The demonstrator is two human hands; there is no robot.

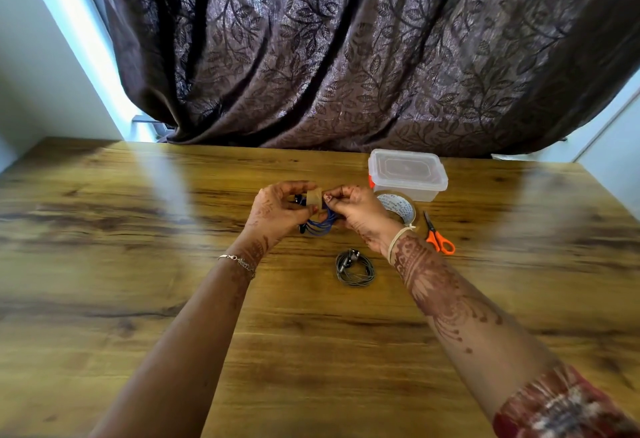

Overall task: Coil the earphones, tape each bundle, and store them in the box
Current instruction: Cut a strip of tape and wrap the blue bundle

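A coil of blue earphones [320,224] is held just above the wooden table, between both hands. My left hand [280,210] grips its left side. My right hand [355,210] pinches a brown strip of tape [314,196] that wraps over the top of the coil. A second coil of grey earphones [355,268] lies loose on the table in front of my hands. The clear plastic box [408,174] stands behind my right hand with its lid on. Partly hidden behind my right wrist lies the roll of tape [398,209].
Orange-handled scissors [438,234] lie to the right of the tape roll. The wooden table [138,264] stretches wide on both sides. A dark patterned curtain [346,56] hangs along its far edge.
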